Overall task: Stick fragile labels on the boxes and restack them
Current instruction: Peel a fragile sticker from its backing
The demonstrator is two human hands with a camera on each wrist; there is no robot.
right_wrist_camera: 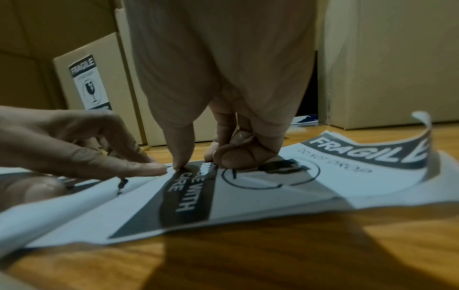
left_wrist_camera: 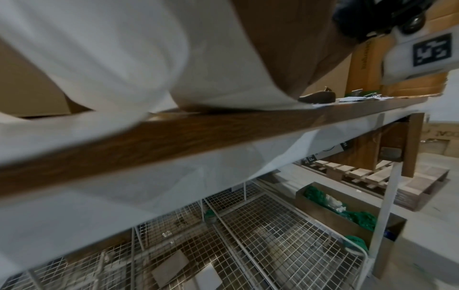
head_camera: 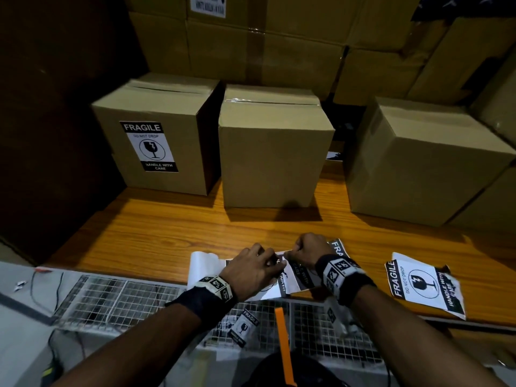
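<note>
- Head view: on the wooden tabletop (head_camera: 167,230), well in front of the unlabelled middle box (head_camera: 275,152), the left hand (head_camera: 252,270) and right hand (head_camera: 305,251) meet over a fragile label (head_camera: 300,272). Both pinch at one corner of it, which looks like peeling it from its backing. To do this well, I judge the backing should be pinned flat and the peel kept slow and low, so the label neither tears nor curls onto itself.
- Left wrist view: only white backing paper (left_wrist_camera: 111,51) and the tabletop's edge show; the fingers cannot be told here.
- Right wrist view: the right thumb tip presses the "HANDLE WITH CARE" band, the other fingers curled; left fingertips (right_wrist_camera: 149,168) pinch just beside it. The label's long axis runs sideways along the box row, its "FRAGILE" end pointing right and curling up.
</note>
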